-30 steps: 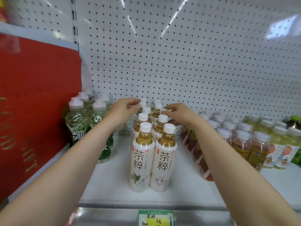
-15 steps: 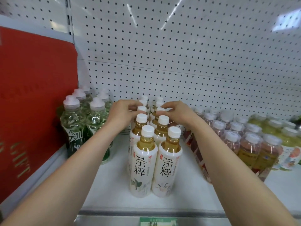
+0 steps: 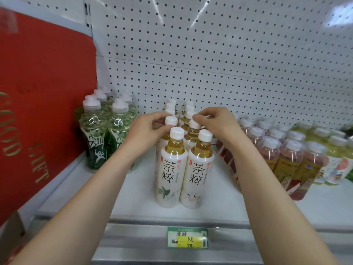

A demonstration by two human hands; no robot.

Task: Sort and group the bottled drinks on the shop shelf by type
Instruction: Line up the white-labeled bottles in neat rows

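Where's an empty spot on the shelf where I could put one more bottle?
Bare shelf lies between the green bottles and the tea bottles, and between the tea bottles and the red-labelled bottles. The right side is crowded, packed cap to cap.

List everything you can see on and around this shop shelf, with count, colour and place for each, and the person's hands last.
tea bottles: about ten, white labels, amber drink, two columns at shelf centre
green bottles: at least five, clear with green labels, left of the tea
pinkish bottles: a dozen or so, white caps, right of the tea
pale bottles: several, yellow-green, far right
red panel: one, gold lettering, left end
pegboard: one, white, behind
shelf: one, white
price tag: one, green and yellow, front rail
left hand: pinches the second cap, left column
right hand: pinches the second cap, right column
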